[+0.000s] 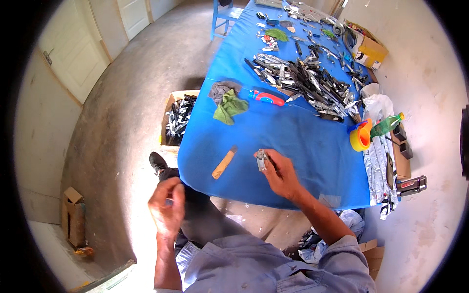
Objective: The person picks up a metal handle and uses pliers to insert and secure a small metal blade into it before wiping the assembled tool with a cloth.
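Note:
My right hand (281,177) is closed on a small silver metal piece (261,160), held above the near part of the blue-covered table (312,168). Its exact kind I cannot make out. My left hand (167,205) is off the table's left corner, over my leg, with its fingers curled together. A small bluish-grey patch shows among those fingers, too unclear to name. On the cloth to the left of my right hand lies a flat tan strip with a dark end (224,162).
Farther back is a heap of black and silver metal parts (308,83), near a red and blue tool (266,97) and green and grey rags (228,108). At right stand a yellow cup (360,138) and green bottle (386,126). A box of parts (179,119) sits left of the table.

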Tool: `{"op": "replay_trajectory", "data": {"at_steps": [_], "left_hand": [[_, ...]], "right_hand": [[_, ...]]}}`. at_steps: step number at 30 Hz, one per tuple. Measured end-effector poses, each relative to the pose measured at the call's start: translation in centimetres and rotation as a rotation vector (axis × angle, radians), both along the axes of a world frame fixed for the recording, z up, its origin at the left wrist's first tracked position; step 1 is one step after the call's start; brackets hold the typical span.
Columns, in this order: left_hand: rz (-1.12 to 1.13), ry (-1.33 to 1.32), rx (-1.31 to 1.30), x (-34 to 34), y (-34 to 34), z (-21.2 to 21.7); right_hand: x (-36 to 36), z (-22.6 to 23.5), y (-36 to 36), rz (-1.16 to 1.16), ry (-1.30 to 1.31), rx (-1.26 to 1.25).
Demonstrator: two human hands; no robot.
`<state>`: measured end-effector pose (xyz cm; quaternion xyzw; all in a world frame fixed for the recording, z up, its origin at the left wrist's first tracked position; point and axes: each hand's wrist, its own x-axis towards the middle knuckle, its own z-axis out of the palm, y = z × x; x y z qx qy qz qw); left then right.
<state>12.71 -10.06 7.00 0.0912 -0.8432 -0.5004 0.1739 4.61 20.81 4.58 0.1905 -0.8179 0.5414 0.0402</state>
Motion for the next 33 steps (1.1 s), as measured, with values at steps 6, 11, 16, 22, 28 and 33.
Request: {"op": "replay_trajectory", "data": {"at_steps": [6,11,16,22,28,33], "left_hand": [[-0.176,0.068,0.054,2.6,3.0,0.3],[-0.236,0.152,0.083,3.7,3.1,-0.4],[-0.196,0.146,0.033,4.3,1.9,-0.8],[-0.183,0.198,-0.013,4.3,1.5,-1.2],[-0.207,0.222,-0.115,4.5,1.1,-1.7],[-0.21,0.243,-0.224,4.8,0.6,-2.7]], "right_hand": [[4.3,0.9,-5.5,0.151,-0.501,-0.505],[6.3,-0.4,-8.7,0.248,-0.629,-0.672],[8.1,-0.5,-11.5,0.246,-0.852,-0.779],[9.9,-2.2,-12.6,0.22,-0.945,-0.692],[10.7,-1.0,-12.8,0.215,-0.913,-0.572],[11.3,-0.3,-12.7,0.227,-1.01,-0.544]]}}
